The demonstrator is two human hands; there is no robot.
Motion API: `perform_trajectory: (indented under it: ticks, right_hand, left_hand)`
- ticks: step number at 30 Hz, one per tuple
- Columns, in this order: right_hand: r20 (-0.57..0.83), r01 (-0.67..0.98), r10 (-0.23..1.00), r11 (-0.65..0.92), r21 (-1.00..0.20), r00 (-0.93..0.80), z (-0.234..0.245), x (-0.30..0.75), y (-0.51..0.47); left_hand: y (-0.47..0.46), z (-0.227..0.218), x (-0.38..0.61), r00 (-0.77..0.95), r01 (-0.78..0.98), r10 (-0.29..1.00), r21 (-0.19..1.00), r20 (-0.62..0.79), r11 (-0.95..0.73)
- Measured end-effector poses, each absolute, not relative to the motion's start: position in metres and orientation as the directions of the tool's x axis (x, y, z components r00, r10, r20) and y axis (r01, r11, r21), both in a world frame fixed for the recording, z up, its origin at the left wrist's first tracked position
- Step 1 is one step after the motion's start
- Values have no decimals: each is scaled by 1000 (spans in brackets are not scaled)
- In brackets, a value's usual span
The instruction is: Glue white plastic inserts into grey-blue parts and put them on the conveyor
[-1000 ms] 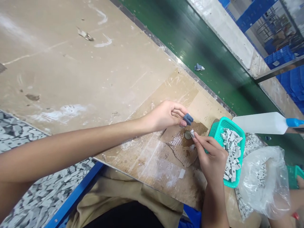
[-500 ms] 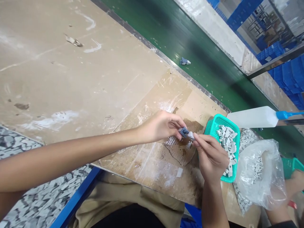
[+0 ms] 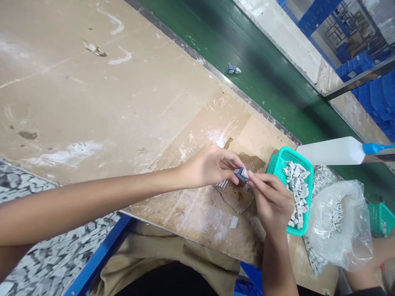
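left hand (image 3: 212,166): pinching the block (image 3: 238,176)
right hand (image 3: 274,201): pinching the chip (image 3: 245,173)
block: over the cardboard (image 3: 237,200), touching the chip; probably light, stiff; hold its sides
chip: likely light, brittle; grip its outer end

A factory workshop, by the look of it an assembly line. A green conveyor belt (image 3: 271,90) with a small assembled part (image 3: 233,69) on it runs beside a scuffed, stained counter (image 3: 70,107). Loose gray-and-white pieces (image 3: 49,259) lie in bulk at the lower left; more fill a teal basket (image 3: 273,162). Blue plastic crates (image 3: 375,96) stand stacked beyond the belt, and another person's arm (image 3: 359,277) shows at the lower right.
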State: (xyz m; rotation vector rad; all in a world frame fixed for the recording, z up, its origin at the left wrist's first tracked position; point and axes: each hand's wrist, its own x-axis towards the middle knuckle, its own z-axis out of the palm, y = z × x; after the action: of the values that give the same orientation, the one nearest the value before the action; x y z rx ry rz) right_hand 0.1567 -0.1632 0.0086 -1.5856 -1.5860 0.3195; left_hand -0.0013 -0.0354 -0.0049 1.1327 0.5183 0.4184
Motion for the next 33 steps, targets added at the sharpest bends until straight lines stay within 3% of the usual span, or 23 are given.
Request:
perform_trajectory:
  ticks: [8, 18, 21, 25, 27, 30, 33]
  right_hand:
    - [330, 622, 933, 174, -763, 144, 9, 151, -160]
    - [346, 628, 935, 227, -745, 72, 10, 143, -156]
    - [297, 607, 953, 204, -768, 56, 13, 144, -158]
    - [182, 585, 983, 139, -799, 14, 24, 163, -169]
    - [211, 648, 970, 83, -757, 121, 27, 184, -179]
    - [189, 775, 928, -142, -616, 321, 19, 224, -195]
    - [-3, 850, 932, -332, -409, 362, 3, 251, -209]
  left_hand:
    - [-41, 1, -3, 749, -15, 624, 935, -225, 355]
    - [-33, 18, -8, 723, 142, 616, 940, -312, 310]
    - [-29, 16, -8, 733, 155, 565, 901, -379, 404]
    - [-15, 9, -10, 797, 90, 408, 756, -445, 648]
    - [-7, 9, -12, 809, 29, 389, 690, -441, 723]
    - [5, 15, -18, 771, -103, 461, 627, -440, 772]
    - [22, 20, -24, 640, -155, 573, 645, -512, 749]
